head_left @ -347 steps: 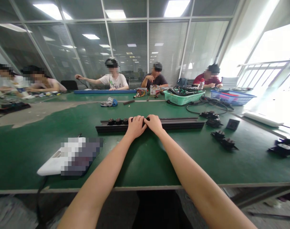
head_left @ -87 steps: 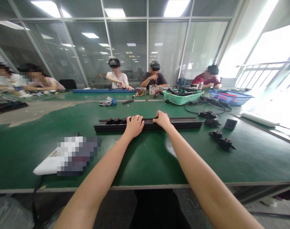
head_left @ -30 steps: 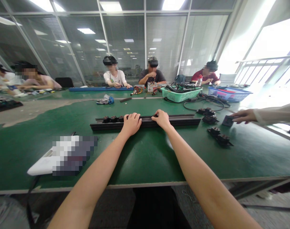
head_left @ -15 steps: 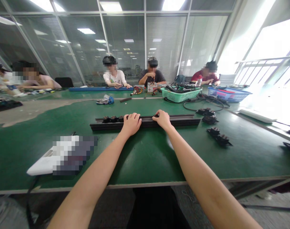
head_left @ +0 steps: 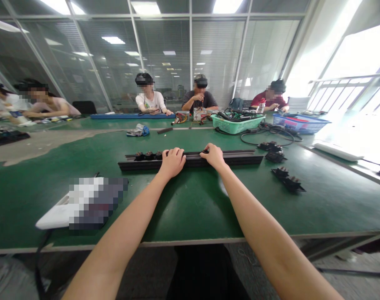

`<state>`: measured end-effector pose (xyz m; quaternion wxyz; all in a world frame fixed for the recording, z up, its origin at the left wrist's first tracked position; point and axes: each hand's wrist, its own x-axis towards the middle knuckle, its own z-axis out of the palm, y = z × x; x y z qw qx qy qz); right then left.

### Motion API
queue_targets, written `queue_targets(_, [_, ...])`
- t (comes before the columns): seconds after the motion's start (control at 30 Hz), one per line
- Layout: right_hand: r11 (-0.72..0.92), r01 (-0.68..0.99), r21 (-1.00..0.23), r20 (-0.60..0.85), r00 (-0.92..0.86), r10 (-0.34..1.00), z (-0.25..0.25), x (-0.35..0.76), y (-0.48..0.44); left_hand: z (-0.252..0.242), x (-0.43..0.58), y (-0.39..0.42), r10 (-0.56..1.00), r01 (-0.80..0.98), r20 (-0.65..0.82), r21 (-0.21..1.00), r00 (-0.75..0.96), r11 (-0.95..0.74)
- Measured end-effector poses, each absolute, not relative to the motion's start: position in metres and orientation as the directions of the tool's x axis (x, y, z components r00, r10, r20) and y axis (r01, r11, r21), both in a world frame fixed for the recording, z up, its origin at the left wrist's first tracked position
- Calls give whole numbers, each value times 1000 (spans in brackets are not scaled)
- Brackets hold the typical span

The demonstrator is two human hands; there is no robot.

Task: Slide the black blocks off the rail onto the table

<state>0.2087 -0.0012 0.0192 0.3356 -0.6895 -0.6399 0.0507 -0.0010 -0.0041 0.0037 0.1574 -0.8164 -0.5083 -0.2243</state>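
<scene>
A long black channel rail [head_left: 240, 160] lies crosswise on the green table in front of me. Several small black parts with metallic tops [head_left: 150, 156] sit in its left half. My left hand [head_left: 173, 160] is closed over the rail just right of these parts, its fingers curled over the far side. At the right of the middle, my right hand [head_left: 213, 156] pinches a small dark part [head_left: 205, 151] at the rail's channel. Most of that part is hidden by the fingers. Loose black parts of similar look [head_left: 288, 179] lie on the table to the right.
A white device with a dark pixelated area [head_left: 55, 212] lies at the left front. Behind the rail are a blue-grey cloth [head_left: 138, 131], a green basket of cables [head_left: 236, 125] and a blue basket [head_left: 299, 124]. Several people sit around the table's far side.
</scene>
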Motion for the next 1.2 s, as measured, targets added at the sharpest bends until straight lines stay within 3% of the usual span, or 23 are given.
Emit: queue_targets(1.2, [3,889,-458,341,173,924,19,215,-2,3,-1,-3,758,905,528,-50,383,-423])
